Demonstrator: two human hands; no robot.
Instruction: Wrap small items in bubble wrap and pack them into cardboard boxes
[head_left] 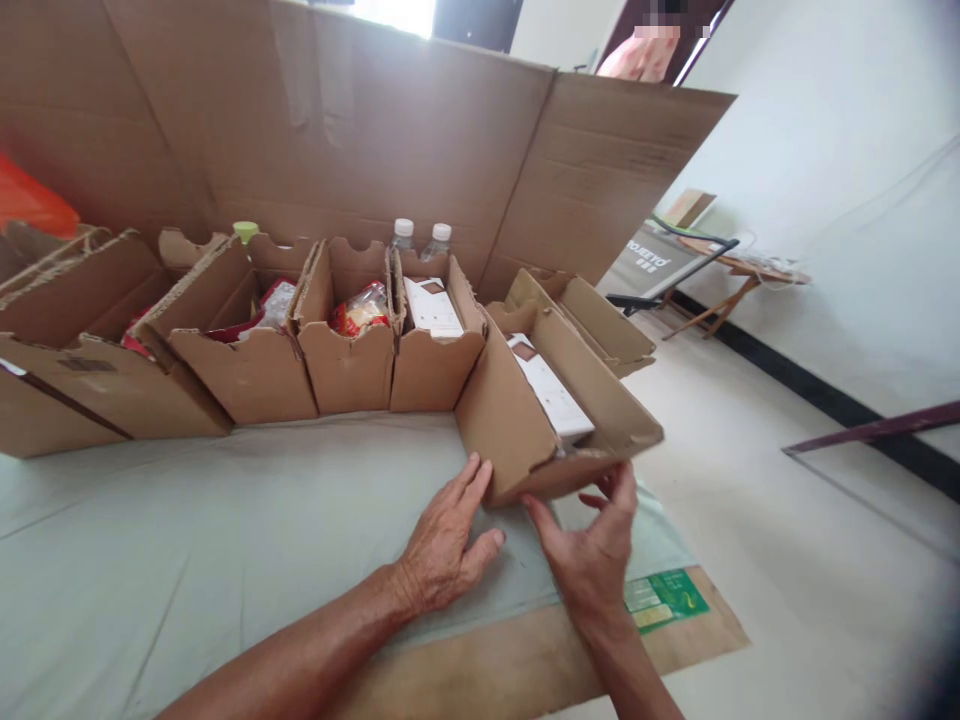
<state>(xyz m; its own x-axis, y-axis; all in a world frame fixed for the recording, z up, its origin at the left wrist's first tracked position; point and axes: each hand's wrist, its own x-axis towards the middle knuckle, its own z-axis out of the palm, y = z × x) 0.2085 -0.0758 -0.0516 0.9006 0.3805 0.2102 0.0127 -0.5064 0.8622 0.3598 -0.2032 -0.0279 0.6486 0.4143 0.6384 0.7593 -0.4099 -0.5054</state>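
Observation:
An open cardboard carton (510, 420) sits tilted at the right end of a row of cartons, with a white flat box (551, 395) lying inside it. My left hand (446, 545) touches the carton's near lower corner with spread fingertips. My right hand (596, 555) is under the carton's near right edge, thumb and fingers apart around it. Neither hand has closed on it.
Several open cartons (345, 360) stand in a row holding snack packets and a white box, with two bottles (420, 240) behind. A tall cardboard sheet (420, 150) forms a back wall. A grey cloth (225, 540) covers the surface. A folding table (720, 270) stands at right; a person's shoulder (641, 55) shows beyond.

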